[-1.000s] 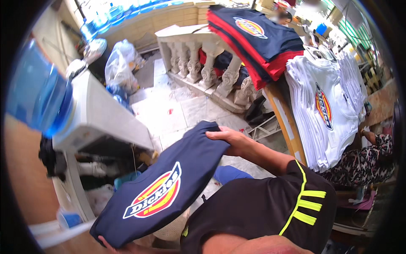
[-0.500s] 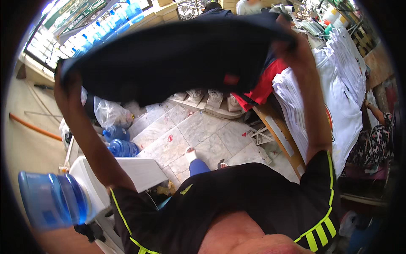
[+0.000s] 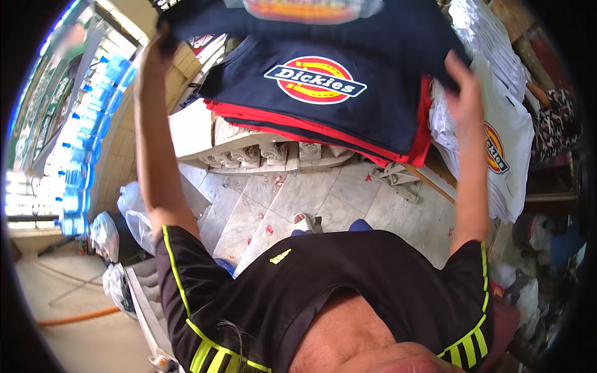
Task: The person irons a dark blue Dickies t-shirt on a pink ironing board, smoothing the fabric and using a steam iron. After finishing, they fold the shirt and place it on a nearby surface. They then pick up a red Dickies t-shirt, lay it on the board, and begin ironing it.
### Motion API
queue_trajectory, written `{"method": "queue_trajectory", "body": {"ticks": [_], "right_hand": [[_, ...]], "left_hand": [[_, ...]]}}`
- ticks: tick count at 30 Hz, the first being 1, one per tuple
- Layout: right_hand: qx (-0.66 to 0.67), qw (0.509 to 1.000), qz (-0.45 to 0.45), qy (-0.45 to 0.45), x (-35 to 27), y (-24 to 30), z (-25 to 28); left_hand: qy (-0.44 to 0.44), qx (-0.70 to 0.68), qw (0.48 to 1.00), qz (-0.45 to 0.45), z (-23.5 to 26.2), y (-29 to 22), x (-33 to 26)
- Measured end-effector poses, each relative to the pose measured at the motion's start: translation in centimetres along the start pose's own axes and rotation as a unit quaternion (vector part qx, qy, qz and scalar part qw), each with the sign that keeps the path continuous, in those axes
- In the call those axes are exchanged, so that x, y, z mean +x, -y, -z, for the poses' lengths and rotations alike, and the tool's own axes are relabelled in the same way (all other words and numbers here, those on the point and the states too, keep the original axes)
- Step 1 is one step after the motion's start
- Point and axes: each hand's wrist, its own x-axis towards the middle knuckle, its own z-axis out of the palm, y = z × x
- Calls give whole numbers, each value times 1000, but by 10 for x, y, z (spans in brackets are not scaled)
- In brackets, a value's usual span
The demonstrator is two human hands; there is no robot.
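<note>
Navy shirt (image 3: 410,31): far side, long axis left–right | left hand (image 3: 157,53) grips left end, right hand (image 3: 465,90) right end | covers far edge of shirt stack (image 3: 388,105) from my view; contact: I cannot tell

Person wears black short-sleeved shirt (image 3: 379,267) with neon-yellow piping (image 3: 487,276), shoulder stripes (image 3: 467,350), small chest emblem (image 3: 280,256), blue legwear (image 3: 359,225) and white open-toed sandal (image 3: 303,222).

Left glare; top apparently motion-blurred
</note>
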Motion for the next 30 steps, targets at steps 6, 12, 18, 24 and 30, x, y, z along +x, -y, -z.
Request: {"method": "queue_trajectory", "body": {"ticks": [6, 12, 18, 24, 30], "right_hand": [[312, 854, -403, -110, -112, 31, -70], [304, 861, -389, -119, -108, 36, -79], [226, 893, -369, -126, -103, 49, -75], [182, 900, -394, -46, -117, 29, -67], [-160, 933, -323, 12, -17, 47, -23]], "left_hand": [[-110, 179, 967, 147, 2, 147, -136], [-99, 143, 979, 106, 2, 127, -139], [-80, 202, 972, 85, -9, 110, -145], [-99, 345, 929, 90, 0, 112, -150], [-16, 761, 623, -179, -69, 58, -96]]}}
